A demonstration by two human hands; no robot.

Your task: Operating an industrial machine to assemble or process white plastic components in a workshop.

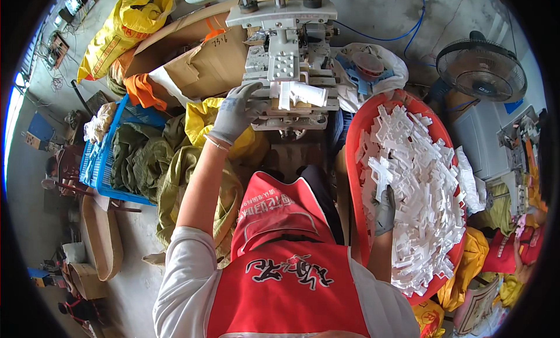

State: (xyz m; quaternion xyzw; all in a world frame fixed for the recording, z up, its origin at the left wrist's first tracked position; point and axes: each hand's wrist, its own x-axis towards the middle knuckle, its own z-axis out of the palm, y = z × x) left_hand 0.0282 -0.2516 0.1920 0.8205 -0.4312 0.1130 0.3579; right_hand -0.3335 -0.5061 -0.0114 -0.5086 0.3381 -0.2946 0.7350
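Observation:
My left hand point(236, 112), in a grey-white glove, is at the left side of a metal press-like machine point(284, 64). Its fingers are curved and apart, with nothing visible between them. A white plastic toy-gun-shaped piece point(308, 95) lies on the machine's work area, just right of those fingertips. My right hand point(385, 212), in a grey glove, is over the left part of a large red tub point(352, 157). It grips a white toy-gun-shaped piece point(381, 173) that sticks up past the fingers. Many similar white pieces point(423, 204) are heaped in the tub.
Left of the machine stand an open cardboard box point(204, 64) and a blue basket point(105, 174) with dark green sacks. A yellow sack point(125, 29) leans behind. On the right are a fan point(481, 67) and a white bag point(373, 69). Another person in red point(507, 250) sits far right.

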